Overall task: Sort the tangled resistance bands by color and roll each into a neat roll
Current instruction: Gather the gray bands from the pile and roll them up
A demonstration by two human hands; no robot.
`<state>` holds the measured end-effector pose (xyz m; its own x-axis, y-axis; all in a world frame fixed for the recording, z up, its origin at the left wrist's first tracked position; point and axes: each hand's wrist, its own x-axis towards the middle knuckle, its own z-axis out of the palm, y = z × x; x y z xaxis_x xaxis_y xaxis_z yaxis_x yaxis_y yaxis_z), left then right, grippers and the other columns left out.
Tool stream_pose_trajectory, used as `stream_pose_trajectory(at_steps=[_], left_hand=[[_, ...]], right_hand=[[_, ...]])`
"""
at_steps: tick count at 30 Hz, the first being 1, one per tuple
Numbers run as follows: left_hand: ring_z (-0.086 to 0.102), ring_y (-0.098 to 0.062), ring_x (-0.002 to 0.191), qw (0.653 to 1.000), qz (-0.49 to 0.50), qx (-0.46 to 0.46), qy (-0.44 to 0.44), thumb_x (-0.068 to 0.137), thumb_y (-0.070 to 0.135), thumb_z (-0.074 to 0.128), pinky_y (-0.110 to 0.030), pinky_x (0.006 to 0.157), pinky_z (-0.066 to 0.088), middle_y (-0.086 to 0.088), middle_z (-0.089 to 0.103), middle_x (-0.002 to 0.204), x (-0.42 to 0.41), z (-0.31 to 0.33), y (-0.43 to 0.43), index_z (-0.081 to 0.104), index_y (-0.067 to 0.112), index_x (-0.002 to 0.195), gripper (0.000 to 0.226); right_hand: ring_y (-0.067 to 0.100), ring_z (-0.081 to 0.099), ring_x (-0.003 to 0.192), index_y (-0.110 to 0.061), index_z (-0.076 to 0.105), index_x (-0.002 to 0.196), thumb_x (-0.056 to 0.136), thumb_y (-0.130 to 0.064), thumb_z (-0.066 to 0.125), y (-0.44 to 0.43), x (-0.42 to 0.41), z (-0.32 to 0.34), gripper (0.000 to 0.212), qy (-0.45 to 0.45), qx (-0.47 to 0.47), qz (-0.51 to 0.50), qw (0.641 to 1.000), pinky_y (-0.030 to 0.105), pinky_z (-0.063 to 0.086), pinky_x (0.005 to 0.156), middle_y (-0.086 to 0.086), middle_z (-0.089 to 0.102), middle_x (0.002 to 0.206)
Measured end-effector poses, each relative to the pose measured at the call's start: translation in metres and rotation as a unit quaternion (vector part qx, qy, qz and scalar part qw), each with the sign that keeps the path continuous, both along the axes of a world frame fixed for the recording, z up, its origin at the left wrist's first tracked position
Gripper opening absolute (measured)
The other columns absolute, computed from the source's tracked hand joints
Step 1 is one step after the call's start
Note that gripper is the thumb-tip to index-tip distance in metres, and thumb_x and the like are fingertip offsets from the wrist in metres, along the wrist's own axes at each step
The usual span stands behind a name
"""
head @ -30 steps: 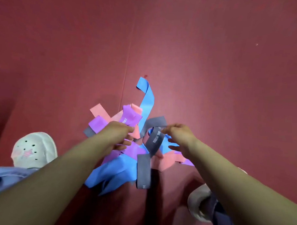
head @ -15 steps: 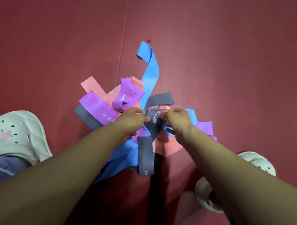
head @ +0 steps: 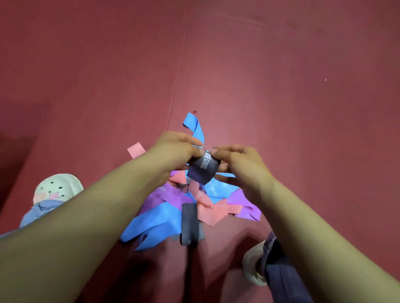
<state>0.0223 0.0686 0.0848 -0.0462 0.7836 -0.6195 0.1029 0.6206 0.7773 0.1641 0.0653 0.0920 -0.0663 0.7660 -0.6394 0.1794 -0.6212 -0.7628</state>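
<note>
Left hand (head: 171, 152) and right hand (head: 246, 167) each pinch one side of a dark grey band (head: 201, 167). It curves between them, white lettering up, just above the tangled bands (head: 169, 209) on the red floor (head: 277, 86). A second grey length (head: 188, 224) lies on the heap; same band or not, cannot tell. Step judged: separating grey, perhaps starting its roll. Next calls for drawing it clear without dragging other colours, then winding evenly from one end.

Left hand (head: 171, 151) and right hand (head: 243, 165) cover part of the lettering on the grey band (head: 201, 171); a trouser leg (head: 283, 278) half-hides 1 shoe (head: 250, 267).
</note>
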Motion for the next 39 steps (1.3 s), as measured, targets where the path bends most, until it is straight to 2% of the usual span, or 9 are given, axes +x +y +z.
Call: stream_pose_trajectory(at_steps=[8, 13, 16, 19, 23, 25, 31, 36, 39], left_hand=[[0.052, -0.008, 0.054, 0.996, 0.001, 0.082, -0.024, 0.086, 0.008, 0.067, -0.017, 0.051, 0.041, -0.001, 0.066, 0.077, -0.017, 0.048, -0.037, 0.069, 0.018, 0.102, 0.020], [0.062, -0.016, 0.068, 0.991, -0.079, 0.095, -0.049, 0.085, 0.001, 0.066, -0.028, 0.065, 0.047, 0.000, 0.072, 0.072, -0.034, 0.042, -0.038, 0.060, 0.017, 0.113, 0.032], [0.066, -0.011, 0.068, 0.987, -0.110, 0.114, -0.024, 0.082, 0.001, 0.069, -0.022, 0.066, 0.050, -0.001, 0.075, 0.079, -0.040, 0.042, -0.021, 0.053, 0.022, 0.120, 0.046], [0.060, -0.010, 0.064, 0.983, -0.139, 0.117, -0.014, 0.075, 0.007, 0.075, -0.026, 0.066, 0.044, -0.005, 0.076, 0.082, -0.047, 0.045, -0.010, 0.053, 0.023, 0.121, 0.053], [0.061, -0.007, 0.069, 0.987, -0.141, 0.081, -0.001, 0.067, 0.034, 0.072, -0.025, 0.065, 0.043, -0.002, 0.075, 0.083, -0.060, 0.043, -0.010, 0.063, 0.026, 0.108, 0.043], [0.061, -0.008, 0.077, 0.985, -0.158, 0.068, 0.011, 0.076, 0.041, 0.064, -0.025, 0.071, 0.046, 0.002, 0.072, 0.085, -0.062, 0.039, -0.012, 0.068, 0.022, 0.101, 0.032], [0.057, -0.009, 0.082, 0.955, -0.282, -0.019, 0.091, 0.058, 0.086, 0.051, -0.024, 0.084, 0.041, 0.013, 0.065, 0.088, -0.064, 0.023, -0.021, 0.075, 0.017, 0.089, 0.079], [0.057, -0.016, 0.066, 0.984, -0.165, -0.068, 0.031, 0.076, 0.023, 0.077, -0.027, 0.063, 0.046, -0.002, 0.065, 0.072, -0.065, 0.015, -0.018, 0.069, 0.015, 0.073, 0.012], [0.058, -0.011, 0.056, 0.998, -0.027, -0.052, 0.025, 0.078, 0.006, 0.075, -0.021, 0.046, 0.049, -0.004, 0.064, 0.071, -0.065, 0.014, -0.012, 0.065, 0.015, 0.072, 0.015]], right_hand=[[0.016, 0.064, 0.082, -0.017, 0.068, 0.110, 0.091, -0.056, 0.048, -0.025, -0.001, 0.024, 0.047, -0.008, -0.015, 0.084, 0.996, 0.031, 0.056, 0.077, 0.005, 0.069, 0.104], [-0.012, 0.064, 0.086, -0.037, 0.065, 0.104, 0.097, -0.028, 0.051, -0.012, -0.007, 0.035, 0.019, 0.049, 0.054, 0.196, 0.978, 0.005, 0.047, 0.066, -0.023, 0.072, 0.094], [0.019, 0.067, 0.096, -0.013, 0.066, 0.116, 0.098, -0.023, 0.048, -0.003, -0.009, 0.035, 0.027, 0.055, 0.063, 0.225, 0.971, 0.033, 0.050, 0.092, 0.016, 0.068, 0.115], [0.023, 0.058, 0.078, 0.009, 0.062, 0.107, 0.096, -0.026, 0.052, 0.001, -0.009, 0.036, 0.037, 0.068, 0.083, 0.232, 0.967, 0.033, 0.049, 0.074, 0.031, 0.065, 0.098], [0.007, 0.048, 0.050, -0.004, 0.059, 0.079, 0.090, -0.010, 0.062, 0.009, -0.006, 0.036, 0.013, 0.062, 0.149, 0.186, 0.969, 0.014, 0.037, 0.048, 0.000, 0.056, 0.059], [0.009, 0.049, 0.050, -0.009, 0.058, 0.075, 0.088, -0.008, 0.063, 0.010, -0.006, 0.034, 0.014, 0.076, 0.161, 0.162, 0.971, 0.015, 0.039, 0.048, 0.001, 0.056, 0.058], [0.014, 0.053, 0.059, -0.019, 0.059, 0.072, 0.088, -0.016, 0.062, 0.010, 0.000, 0.029, 0.016, 0.138, 0.145, 0.105, 0.974, 0.023, 0.044, 0.055, 0.001, 0.057, 0.065], [0.013, 0.051, 0.055, -0.016, 0.055, 0.071, 0.091, -0.011, 0.059, 0.015, 0.006, 0.025, 0.021, 0.069, 0.144, 0.036, 0.987, 0.024, 0.043, 0.051, 0.001, 0.056, 0.064], [0.010, 0.049, 0.050, -0.014, 0.053, 0.068, 0.091, -0.008, 0.060, 0.016, 0.007, 0.021, 0.024, -0.011, 0.151, 0.024, 0.988, 0.021, 0.043, 0.050, 0.000, 0.055, 0.060]])
